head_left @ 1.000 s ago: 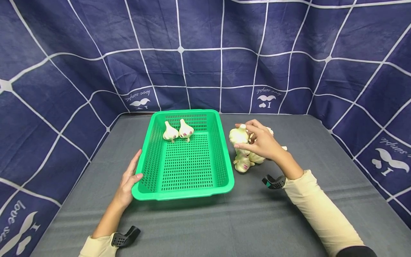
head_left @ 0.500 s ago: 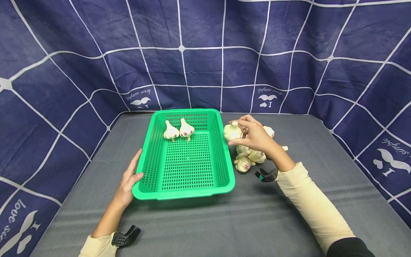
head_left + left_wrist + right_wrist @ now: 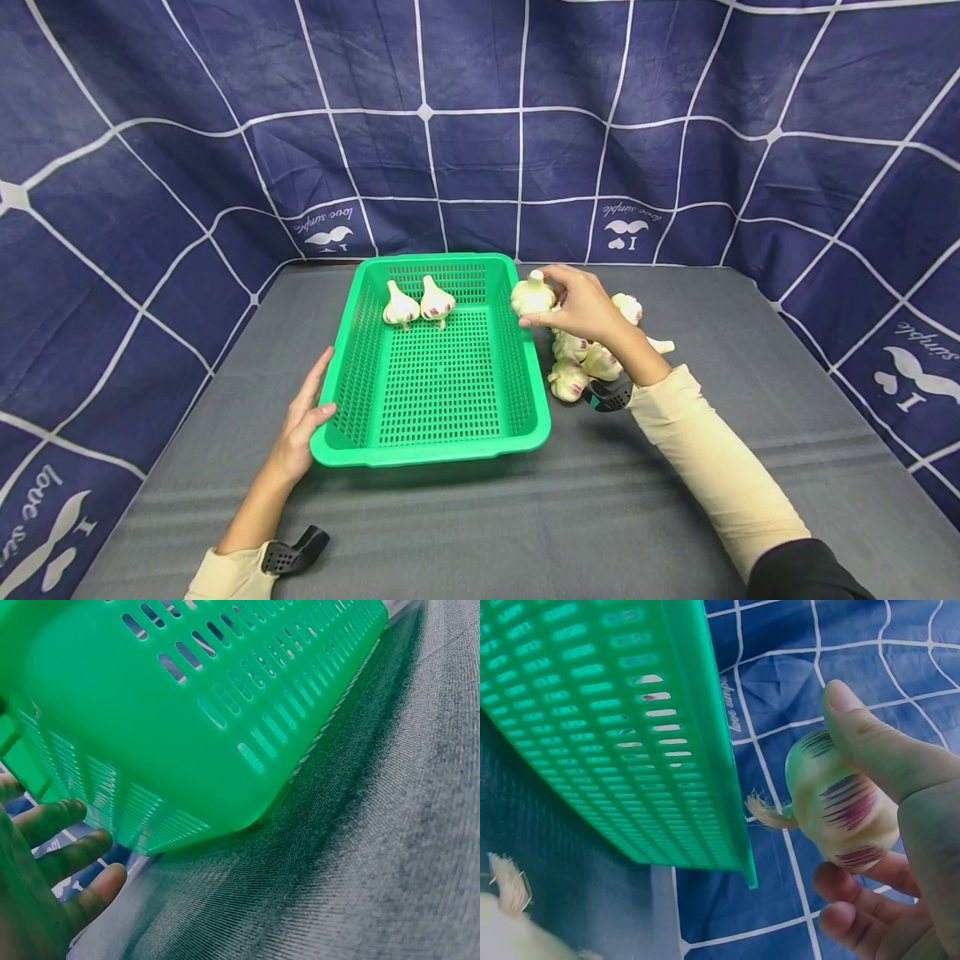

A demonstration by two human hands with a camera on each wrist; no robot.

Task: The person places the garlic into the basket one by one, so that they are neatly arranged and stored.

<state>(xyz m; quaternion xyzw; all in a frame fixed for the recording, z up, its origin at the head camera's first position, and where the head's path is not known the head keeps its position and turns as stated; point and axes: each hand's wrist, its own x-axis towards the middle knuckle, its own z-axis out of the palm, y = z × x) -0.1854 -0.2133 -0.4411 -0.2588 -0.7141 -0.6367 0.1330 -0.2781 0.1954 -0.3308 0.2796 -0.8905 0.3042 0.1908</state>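
Note:
A garlic bulb (image 3: pixel 532 295) is pinched between the thumb and fingers of my right hand (image 3: pixel 583 307), at the right rim of the green basket (image 3: pixel 431 452). In the right wrist view, this bulb (image 3: pixel 844 802) shows purple streaks and a tuft of roots, just outside the basket wall. My left hand (image 3: pixel 297 429) is at the basket's left side, thumb on the rim. Its fingers (image 3: pixel 75 855) look straight and slightly spread in the left wrist view. Two garlic bulbs (image 3: pixel 437 303) lie side by side at the far end inside the basket.
Several more garlic bulbs (image 3: pixel 569 380) lie in a pile right of the basket, partly hidden by the right hand and wrist. Grey cloth (image 3: pixel 480 533) covers the table. A blue curtain (image 3: pixel 480 158) with white lines stands behind and at both sides.
My right hand has carried the garlic bulb left and away from me, from the pile to the basket's right rim. The left hand and the basket have stayed in place.

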